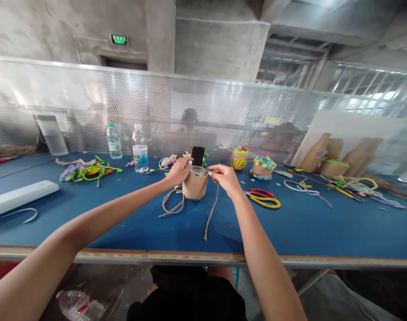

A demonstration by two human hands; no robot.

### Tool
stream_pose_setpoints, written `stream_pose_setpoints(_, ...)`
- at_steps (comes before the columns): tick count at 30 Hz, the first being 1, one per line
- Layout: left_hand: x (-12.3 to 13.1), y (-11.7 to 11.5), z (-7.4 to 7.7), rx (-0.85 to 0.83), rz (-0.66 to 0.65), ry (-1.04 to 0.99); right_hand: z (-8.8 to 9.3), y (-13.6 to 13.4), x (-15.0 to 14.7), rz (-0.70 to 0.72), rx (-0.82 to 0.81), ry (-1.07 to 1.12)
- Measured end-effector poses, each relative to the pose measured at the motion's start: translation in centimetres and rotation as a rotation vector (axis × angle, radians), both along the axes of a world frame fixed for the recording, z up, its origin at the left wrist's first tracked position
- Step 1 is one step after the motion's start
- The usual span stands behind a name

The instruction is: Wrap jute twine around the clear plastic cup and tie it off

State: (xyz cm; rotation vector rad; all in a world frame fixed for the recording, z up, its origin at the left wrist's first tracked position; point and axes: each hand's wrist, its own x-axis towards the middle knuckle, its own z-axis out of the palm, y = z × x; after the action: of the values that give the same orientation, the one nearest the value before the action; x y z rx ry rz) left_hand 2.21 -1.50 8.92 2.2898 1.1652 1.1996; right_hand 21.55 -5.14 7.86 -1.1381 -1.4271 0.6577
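Note:
A jar wrapped in brown twine (pixel 194 186) stands upright on the blue table before me, its round mouth facing up. My left hand (pixel 179 173) is closed on the jar's left rim. At the right rim my right hand (pixel 225 177) pinches a strand of twine (pixel 210 218), whose tail hangs to the tabletop and ends in a knot. A loop of twine (pixel 172 206) lies left of the jar. Just behind it a dark-screened phone (pixel 198 156) is propped up. Red and yellow-handled scissors (pixel 264 198) rest beyond my right hand.
Two decorated jars, one with a yellow flower (pixel 239 159) and one with pastel trim (pixel 262 167), stand right of the phone. Water bottles (pixel 140 156) and colourful pipe cleaners (pixel 89 170) are on the left. Wrapped bottles (pixel 315 156) stand far right. A perforated metal partition (pixel 150 102) runs behind.

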Motion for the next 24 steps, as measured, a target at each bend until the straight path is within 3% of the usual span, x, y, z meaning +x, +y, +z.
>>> stream_pose_setpoints(2,-0.2,-2.1,-0.5,0.189,0.207,-0.068,0.3,-0.4,0.0,0.022,-0.013,0.016)
stream_pose_setpoints(3,-0.3,-3.3,-0.8,0.264,0.215,-0.052,0.5,-0.6,0.0,0.028,-0.023,0.024)
stream_pose_setpoints(5,-0.5,-5.9,-1.5,0.308,0.067,0.097,0.8,-1.0,-0.1,0.039,-0.056,0.032)
stream_pose_setpoints(9,-0.2,-10.7,-2.4,0.157,-0.239,0.487,1.2,-1.5,0.1,0.104,-0.130,0.054)
stream_pose_setpoints(12,0.5,-12.9,-3.1,0.143,-0.271,0.726,1.3,-1.6,0.3,0.164,-0.160,0.080)
stream_pose_setpoints(18,1.3,-12.9,-4.7,0.152,-0.293,0.903,1.4,-1.9,0.2,0.199,-0.231,0.083)
stream_pose_setpoints(24,-0.4,-12.7,-4.9,0.108,-0.318,0.940,1.2,-1.6,0.4,0.206,-0.217,0.068)
